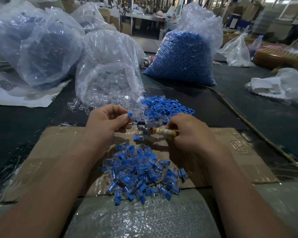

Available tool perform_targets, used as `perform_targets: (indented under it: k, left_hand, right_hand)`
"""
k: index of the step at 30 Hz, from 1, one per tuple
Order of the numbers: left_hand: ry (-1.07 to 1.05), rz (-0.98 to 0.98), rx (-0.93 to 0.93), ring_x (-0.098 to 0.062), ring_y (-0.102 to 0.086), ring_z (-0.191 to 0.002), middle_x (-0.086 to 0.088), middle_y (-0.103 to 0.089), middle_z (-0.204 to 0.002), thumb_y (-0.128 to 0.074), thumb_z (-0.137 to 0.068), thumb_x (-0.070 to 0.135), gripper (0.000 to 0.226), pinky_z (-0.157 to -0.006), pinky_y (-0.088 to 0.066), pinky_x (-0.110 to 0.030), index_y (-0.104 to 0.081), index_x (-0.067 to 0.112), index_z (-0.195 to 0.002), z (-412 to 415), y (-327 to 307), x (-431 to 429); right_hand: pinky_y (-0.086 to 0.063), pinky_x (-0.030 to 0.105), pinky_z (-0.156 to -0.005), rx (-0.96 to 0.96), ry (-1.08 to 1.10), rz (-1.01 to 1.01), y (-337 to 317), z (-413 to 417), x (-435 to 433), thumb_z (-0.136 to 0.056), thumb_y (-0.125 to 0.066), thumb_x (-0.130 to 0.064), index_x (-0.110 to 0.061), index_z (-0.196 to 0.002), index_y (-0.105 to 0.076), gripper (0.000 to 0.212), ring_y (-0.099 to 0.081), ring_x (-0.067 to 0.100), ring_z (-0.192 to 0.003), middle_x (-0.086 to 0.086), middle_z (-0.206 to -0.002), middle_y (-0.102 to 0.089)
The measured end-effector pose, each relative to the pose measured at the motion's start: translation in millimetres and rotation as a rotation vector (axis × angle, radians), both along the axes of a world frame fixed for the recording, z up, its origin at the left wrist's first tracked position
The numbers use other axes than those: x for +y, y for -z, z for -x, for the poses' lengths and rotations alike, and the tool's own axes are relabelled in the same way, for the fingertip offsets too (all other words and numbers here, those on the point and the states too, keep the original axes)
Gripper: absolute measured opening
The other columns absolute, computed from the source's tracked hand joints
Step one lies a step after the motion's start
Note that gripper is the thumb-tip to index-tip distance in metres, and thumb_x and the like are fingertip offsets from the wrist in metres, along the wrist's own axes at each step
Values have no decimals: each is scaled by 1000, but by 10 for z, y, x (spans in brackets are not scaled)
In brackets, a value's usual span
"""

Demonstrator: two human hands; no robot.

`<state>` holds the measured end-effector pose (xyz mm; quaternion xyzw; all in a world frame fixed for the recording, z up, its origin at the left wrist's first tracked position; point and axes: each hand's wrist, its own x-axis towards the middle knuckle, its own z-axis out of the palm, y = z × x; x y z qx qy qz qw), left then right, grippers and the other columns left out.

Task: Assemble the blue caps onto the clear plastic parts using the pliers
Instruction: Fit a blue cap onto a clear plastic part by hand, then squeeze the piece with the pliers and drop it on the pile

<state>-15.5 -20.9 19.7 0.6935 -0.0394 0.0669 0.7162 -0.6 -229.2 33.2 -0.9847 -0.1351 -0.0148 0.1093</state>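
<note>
Reading from the left, a single blue cap [130, 115] is pinched by the left hand [107, 122] just beside the pliers [144, 128], whose taped handles (yellowish) are gripped by the right hand [191, 133]; capped clear parts [139, 174] are heaped below on cardboard [58, 152].

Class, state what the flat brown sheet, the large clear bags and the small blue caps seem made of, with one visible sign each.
Flat brown sheet: likely cardboard, matt, with creases and taped patches. Large clear bags: thin plastic film, glossy and wrinkled. Small blue caps: probably moulded plastic, matt, evenly coloured.
</note>
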Motion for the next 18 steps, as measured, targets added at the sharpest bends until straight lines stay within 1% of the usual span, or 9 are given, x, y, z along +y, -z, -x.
perform_targets:
  k: [2,4,6,8,12,15,18]
  left_hand:
    - [-12,-2,-20,-3,-61,-52,7,-66,-57,-54,-84,-6,17,-51,-50,-15,-58,10,-79,3,-7,-12]
    - [-25,-1,-37,-2,-61,-52,8,-66,-55,-54,-84,-6,18,-51,-50,-14,-58,11,-78,8,-14,-26]
    - [-33,-5,-51,-1,-60,-52,9,-65,-55,-53,-84,-6,19,-52,-50,-14,-57,11,-78,14,-26,-43]
    - [-43,-5,-71,-1,-60,-51,10,-65,-55,-53,-84,-7,20,-52,-50,-14,-57,12,-77,23,-35,-59]
    - [-70,-1,-100,-2,-60,-52,6,-64,-56,-53,-84,-7,21,-53,-51,-14,-57,12,-77,45,-45,-64]
    - [-78,10,-112,-2,-60,-52,4,-63,-61,-54,-84,-8,20,-53,-50,-14,-57,11,-77,48,-55,-70]
    - [-75,2,-126,-1,-59,-52,5,-63,-58,-54,-83,-8,20,-53,-50,-14,-58,11,-77,50,-59,-72]
  right_hand:
    - [-31,26,-61,-120,5,-83,6,-4,15,-81,-59,-20,-28,-89,-46,18,-39,9,-82,-9,-91,-42]
    - [-26,24,-55,-175,32,-185,14,2,39,-84,-59,-25,-30,-88,-42,18,-39,9,-73,-10,-85,-42]
    - [-25,24,-53,-171,45,-265,30,8,57,-86,-58,-32,-30,-87,-42,17,-40,6,-66,-13,-77,-44]
    - [-27,23,-53,-141,32,-310,40,14,72,-87,-58,-33,-30,-88,-41,17,-41,3,-67,-14,-77,-44]
    - [-27,22,-55,-103,-13,-301,48,31,118,-86,-57,-34,-29,-92,-41,18,-40,4,-71,-10,-86,-45]
    - [-27,20,-56,-90,-28,-299,58,50,156,-86,-58,-34,-28,-95,-42,18,-41,6,-75,-8,-92,-47]
    - [-26,21,-57,-70,-49,-298,53,63,181,-85,-58,-33,-28,-96,-43,20,-41,5,-76,-7,-93,-47]
